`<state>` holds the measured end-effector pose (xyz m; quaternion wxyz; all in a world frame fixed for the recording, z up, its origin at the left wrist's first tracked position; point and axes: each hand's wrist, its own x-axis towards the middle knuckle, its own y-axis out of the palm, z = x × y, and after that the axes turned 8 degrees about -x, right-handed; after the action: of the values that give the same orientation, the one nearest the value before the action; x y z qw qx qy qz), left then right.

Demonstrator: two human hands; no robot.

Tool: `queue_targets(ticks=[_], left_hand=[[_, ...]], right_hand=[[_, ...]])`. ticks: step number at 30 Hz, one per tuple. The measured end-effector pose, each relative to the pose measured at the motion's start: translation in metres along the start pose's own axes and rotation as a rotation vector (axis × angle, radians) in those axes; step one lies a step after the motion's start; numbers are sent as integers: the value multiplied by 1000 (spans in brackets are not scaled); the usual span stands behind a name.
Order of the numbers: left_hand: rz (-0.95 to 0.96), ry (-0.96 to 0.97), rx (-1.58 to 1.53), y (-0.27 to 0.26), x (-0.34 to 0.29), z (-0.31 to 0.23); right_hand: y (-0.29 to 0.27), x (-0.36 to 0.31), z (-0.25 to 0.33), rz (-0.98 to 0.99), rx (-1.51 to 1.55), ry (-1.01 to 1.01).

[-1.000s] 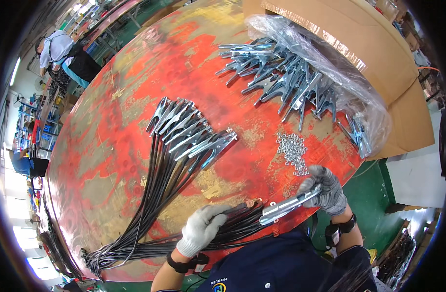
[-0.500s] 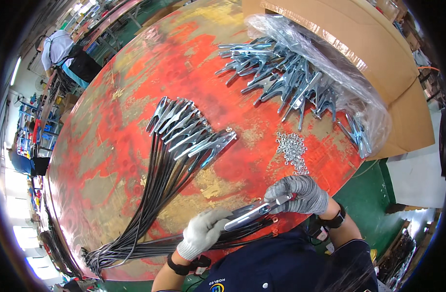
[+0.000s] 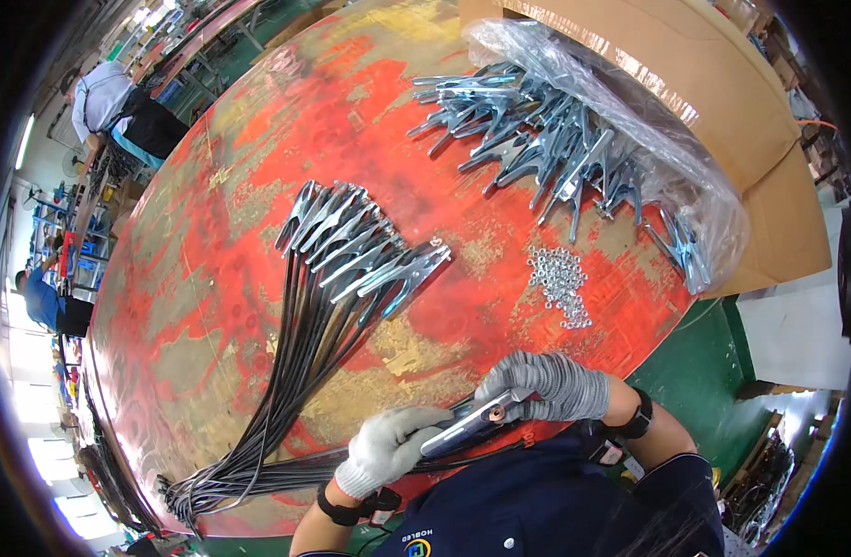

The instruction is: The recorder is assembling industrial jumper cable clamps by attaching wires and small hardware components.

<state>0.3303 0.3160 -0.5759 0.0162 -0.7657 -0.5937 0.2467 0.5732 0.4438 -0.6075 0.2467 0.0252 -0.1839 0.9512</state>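
Close to my body, a silvery metal spring clamp [image 3: 464,431] is held between both hands. My left hand [image 3: 385,453], in a white glove, is closed around the clamp's left end. In a grey knitted glove, my right hand [image 3: 548,384] grips the other end, and its fingers partly cover the metal. A small copper-coloured spot shows near those fingertips. Black cables [image 3: 296,470] run behind my left hand along the near table edge. Farther out, a row of finished-looking clamps [image 3: 349,232] lies on the table with black cables [image 3: 291,348] attached.
Small metal nuts [image 3: 560,286] lie in a loose pile beyond my right hand. Many loose clamps [image 3: 546,139] spill from a clear plastic bag [image 3: 671,153] beside a cardboard box [image 3: 769,176]. The worn red table [image 3: 203,306] curves away. Two people work at the far left.
My right hand has shifted left and slightly farther in over the clamp. The clamp has turned a little, so a copper-coloured spot now shows. My left hand stays nearly in place.
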Motion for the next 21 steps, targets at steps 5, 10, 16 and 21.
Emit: queue_targets(ticks=[5, 10, 16, 21], left_hand=[[21, 77, 85, 3, 3, -3], [149, 98, 206, -2, 5, -6], [76, -64, 89, -15, -3, -10], [-114, 49, 140, -4, -7, 8]], right_hand=[[-2, 4, 0, 244, -152, 181], [25, 9, -14, 282, -69, 4], [26, -9, -23, 150, 403, 194], [19, -8, -18, 106, 491, 322]])
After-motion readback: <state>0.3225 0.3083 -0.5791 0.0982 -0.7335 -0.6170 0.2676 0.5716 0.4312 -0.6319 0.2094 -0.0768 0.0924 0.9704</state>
